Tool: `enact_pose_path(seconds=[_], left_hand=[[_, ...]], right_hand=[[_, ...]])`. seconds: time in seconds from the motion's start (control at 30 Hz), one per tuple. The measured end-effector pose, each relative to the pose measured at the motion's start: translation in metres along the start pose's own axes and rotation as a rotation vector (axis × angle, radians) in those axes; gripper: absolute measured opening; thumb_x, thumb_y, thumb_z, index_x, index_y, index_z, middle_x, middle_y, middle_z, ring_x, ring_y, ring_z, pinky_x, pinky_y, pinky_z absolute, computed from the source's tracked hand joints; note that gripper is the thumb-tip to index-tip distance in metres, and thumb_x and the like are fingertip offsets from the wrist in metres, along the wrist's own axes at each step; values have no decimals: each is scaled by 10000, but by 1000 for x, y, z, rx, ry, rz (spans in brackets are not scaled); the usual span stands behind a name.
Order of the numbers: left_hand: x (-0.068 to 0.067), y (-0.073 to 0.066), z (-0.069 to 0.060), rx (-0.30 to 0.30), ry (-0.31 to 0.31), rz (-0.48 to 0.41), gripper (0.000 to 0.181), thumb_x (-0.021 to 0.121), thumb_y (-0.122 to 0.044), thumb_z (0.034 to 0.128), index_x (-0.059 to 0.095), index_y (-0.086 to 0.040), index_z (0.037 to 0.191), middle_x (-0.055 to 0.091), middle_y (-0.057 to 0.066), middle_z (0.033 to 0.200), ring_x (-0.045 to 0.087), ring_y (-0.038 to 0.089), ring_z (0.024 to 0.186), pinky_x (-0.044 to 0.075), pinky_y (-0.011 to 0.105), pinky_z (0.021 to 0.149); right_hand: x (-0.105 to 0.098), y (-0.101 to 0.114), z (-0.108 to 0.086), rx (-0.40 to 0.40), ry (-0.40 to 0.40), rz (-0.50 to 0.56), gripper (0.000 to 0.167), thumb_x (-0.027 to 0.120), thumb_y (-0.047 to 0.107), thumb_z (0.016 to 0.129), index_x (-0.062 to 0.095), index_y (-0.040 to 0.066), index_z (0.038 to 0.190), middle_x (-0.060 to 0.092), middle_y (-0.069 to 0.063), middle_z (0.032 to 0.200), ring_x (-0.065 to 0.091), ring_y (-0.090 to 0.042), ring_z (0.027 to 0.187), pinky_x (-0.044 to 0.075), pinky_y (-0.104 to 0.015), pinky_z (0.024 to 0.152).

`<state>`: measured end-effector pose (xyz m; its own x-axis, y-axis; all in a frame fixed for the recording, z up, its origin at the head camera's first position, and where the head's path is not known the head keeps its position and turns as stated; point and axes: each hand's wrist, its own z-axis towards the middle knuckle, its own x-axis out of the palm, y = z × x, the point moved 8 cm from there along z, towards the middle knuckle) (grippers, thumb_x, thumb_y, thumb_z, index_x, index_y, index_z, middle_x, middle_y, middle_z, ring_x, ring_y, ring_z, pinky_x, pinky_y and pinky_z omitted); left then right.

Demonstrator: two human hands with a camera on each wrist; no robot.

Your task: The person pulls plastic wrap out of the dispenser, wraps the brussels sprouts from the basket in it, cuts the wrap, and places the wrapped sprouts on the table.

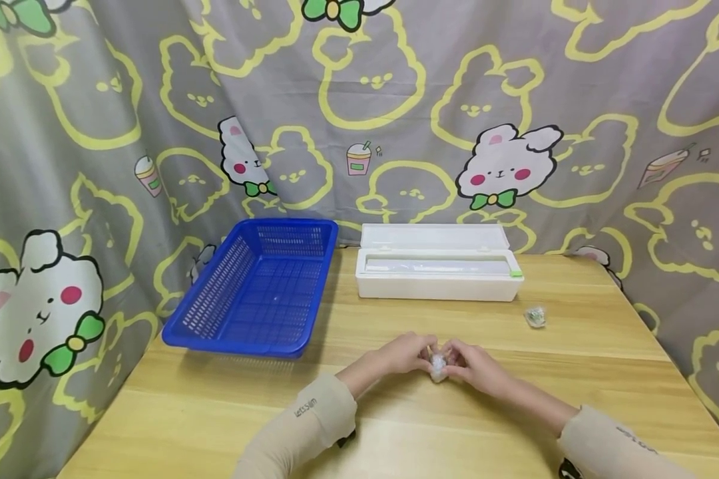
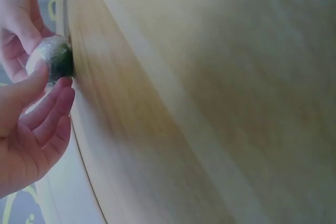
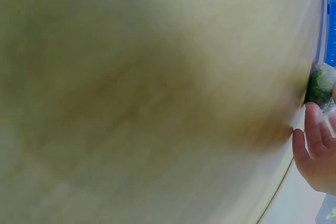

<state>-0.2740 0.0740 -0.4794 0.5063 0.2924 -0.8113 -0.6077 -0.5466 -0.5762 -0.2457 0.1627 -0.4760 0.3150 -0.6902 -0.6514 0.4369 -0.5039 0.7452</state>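
Note:
Both hands meet over the table around a small round green thing in clear plastic wrap [image 1: 438,367]. The left hand [image 1: 409,352] pinches it from the left between thumb and fingers. From the right, the right hand [image 1: 476,364] pinches it too. In the left wrist view the wrapped green thing [image 2: 56,59] shows a dark green side and a pale, shiny side of crumpled film. In the right wrist view, it [image 3: 321,85] is partly cut off by the frame edge. A second small wrapped bundle [image 1: 535,317] lies apart, to the right and farther back.
At the back of the wooden table [image 1: 395,426] stands a white cling film dispenser box [image 1: 437,287], lid raised, with a roll inside and a green tab at its right end. A blue plastic basket [image 1: 245,347] is on the left. A patterned curtain [image 1: 395,100] hangs behind.

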Motion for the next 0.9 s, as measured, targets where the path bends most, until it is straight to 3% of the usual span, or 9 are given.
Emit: enact_pose_path(seconds=[0.13,0.3,0.37,0.47,0.6,0.73,0.9], left_hand=[[-2,7,-2,-78,-24,-44,422,701,-185,784,495,-50,1127,637,-4,758,546,31,621,429,119,582],[0,10,-5,-131,-13,-47,452,707,-225,793,547,14,1141,602,-23,685,501,30,537,422,129,518],[2,11,-6,-141,0,-90,458,702,-216,799,552,26,1157,606,-17,655,512,46,511,423,138,492],[4,13,-7,-168,4,-230,466,671,-223,829,529,34,1191,619,8,648,546,91,508,433,167,493],[5,16,-7,-193,-11,-406,363,591,-252,889,556,20,1127,654,50,725,597,138,553,471,202,555],[3,16,-8,-183,-51,-414,314,618,-250,869,579,-9,1066,653,42,760,585,107,583,469,200,557],[-1,12,-10,-127,-130,-384,396,732,-178,767,534,-30,1076,619,41,859,553,43,682,470,159,599]], right_hand=[[0,-6,3,80,52,30,564,641,185,835,423,-186,1199,570,-20,776,480,-22,625,441,-188,544],[2,-10,2,128,84,61,468,650,209,832,511,-115,1140,548,-19,822,468,-42,656,435,-190,573],[1,-9,1,120,52,87,414,668,181,815,515,-67,1110,559,-44,862,494,-53,680,452,-198,591],[1,-4,1,67,-10,90,372,687,107,789,490,-11,1082,557,-71,911,518,-65,680,466,-207,566],[1,10,1,-73,-91,-39,419,712,7,739,480,15,1087,535,-54,942,534,-83,702,477,-199,576],[2,16,-2,-138,-141,-74,388,705,36,756,501,30,1087,536,-35,962,550,-95,745,492,-207,638],[-2,9,-4,-24,-191,-23,377,654,147,824,523,-9,1141,549,-39,976,522,-55,750,482,-213,654]])
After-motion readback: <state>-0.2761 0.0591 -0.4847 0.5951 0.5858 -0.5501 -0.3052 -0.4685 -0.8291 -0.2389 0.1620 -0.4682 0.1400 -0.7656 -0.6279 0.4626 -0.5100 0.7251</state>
